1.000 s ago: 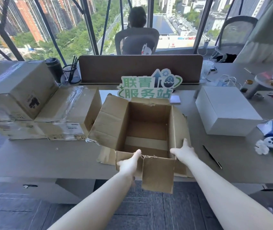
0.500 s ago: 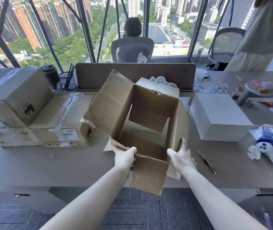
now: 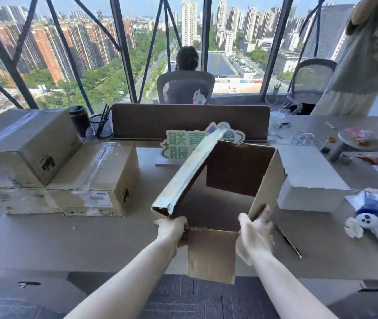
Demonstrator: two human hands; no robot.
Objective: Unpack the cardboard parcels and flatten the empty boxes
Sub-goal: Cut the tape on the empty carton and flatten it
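Empty brown cardboard box (image 3: 240,171) held up above grey desk (image 3: 91,245), near its front edge, open at both ends, already skewing; left hand (image 3: 171,229) grips near-left corner, fingers curled round edge; right hand (image 3: 255,231) clasps near-right wall, thumb on outside; box seems light, walls stiff but creases fold easily; best hold at opposite corners, then push them together; loose flap (image 3: 211,256) hangs free, may catch on desk edge.
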